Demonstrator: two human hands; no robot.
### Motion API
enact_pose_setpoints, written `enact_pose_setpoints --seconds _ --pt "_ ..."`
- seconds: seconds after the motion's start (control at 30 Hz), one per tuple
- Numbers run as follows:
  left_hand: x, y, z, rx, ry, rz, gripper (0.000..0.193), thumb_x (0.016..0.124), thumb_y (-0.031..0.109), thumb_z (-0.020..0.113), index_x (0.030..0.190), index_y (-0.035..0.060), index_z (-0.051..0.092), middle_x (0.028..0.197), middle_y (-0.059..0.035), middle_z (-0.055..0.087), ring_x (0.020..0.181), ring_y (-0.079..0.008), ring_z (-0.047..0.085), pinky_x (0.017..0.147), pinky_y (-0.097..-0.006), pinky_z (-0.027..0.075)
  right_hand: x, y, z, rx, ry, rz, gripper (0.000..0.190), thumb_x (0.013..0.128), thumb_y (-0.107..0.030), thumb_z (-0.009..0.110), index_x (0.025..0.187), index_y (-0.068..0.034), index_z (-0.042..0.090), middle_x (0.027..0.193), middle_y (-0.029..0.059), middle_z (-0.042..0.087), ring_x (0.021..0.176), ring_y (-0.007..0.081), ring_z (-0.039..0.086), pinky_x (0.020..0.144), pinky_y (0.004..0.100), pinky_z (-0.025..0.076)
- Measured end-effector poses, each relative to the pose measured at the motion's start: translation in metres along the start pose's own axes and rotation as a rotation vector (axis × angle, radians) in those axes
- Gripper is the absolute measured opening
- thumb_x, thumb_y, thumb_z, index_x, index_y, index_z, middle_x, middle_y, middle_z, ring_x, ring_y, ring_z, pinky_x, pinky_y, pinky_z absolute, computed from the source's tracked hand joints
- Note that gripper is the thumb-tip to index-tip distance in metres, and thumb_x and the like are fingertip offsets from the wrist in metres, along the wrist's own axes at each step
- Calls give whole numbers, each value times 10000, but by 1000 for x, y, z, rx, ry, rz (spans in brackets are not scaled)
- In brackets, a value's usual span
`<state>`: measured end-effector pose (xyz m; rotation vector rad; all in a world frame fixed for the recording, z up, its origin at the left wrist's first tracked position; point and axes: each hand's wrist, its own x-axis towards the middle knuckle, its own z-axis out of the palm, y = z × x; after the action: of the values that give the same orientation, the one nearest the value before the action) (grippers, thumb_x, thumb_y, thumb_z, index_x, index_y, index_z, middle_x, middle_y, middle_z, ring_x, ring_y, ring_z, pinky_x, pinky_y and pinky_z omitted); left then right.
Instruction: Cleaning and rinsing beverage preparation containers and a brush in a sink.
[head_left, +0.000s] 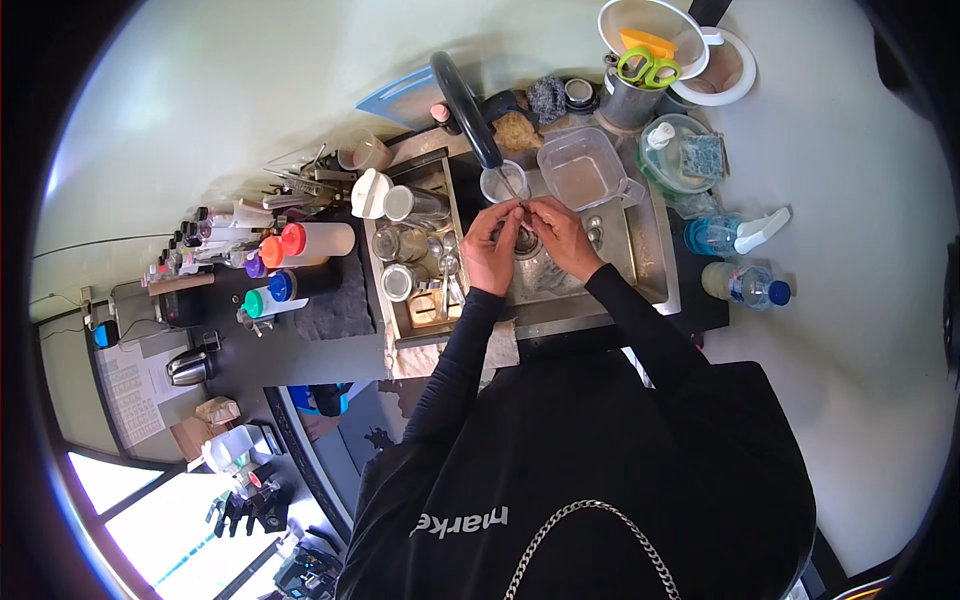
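Observation:
Over a metal sink (540, 277), below the mouth of a black faucet (469, 112), my left hand (495, 247) and my right hand (561, 238) meet at the fingertips. A small thing is pinched between them, with a pinkish part showing; the fingers hide most of it, so its kind cannot be told. Just beyond the fingers stands a white round container (504, 182) under the spout. A clear plastic pitcher (585, 169) sits to its right. Spoons (594, 232) lie in the basin to the right of my hands.
Glass jars (397, 282) and spoons occupy the drainboard (427, 322) at left. Squeeze bottles (322, 238) stand farther left. Along the right side are a spray bottle (712, 235), a plastic bottle (746, 285) and a lidded tub with a sponge (703, 156). Green-handled scissors (649, 67) stand behind.

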<state>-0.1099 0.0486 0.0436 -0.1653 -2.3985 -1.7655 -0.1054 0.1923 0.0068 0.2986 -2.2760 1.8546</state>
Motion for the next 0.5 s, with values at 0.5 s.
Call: enact_pose_setpoints --seconds 0.5 --pt "3 3 -1 11 9 -60 191 909 129 682 1052 4 691 906 -34 688 807 -62 609 724 -215 497 3 -2 0 8 3 5 231 887 51 552 1107 31 618 1009 138 629 883 246 656 752 324 518"
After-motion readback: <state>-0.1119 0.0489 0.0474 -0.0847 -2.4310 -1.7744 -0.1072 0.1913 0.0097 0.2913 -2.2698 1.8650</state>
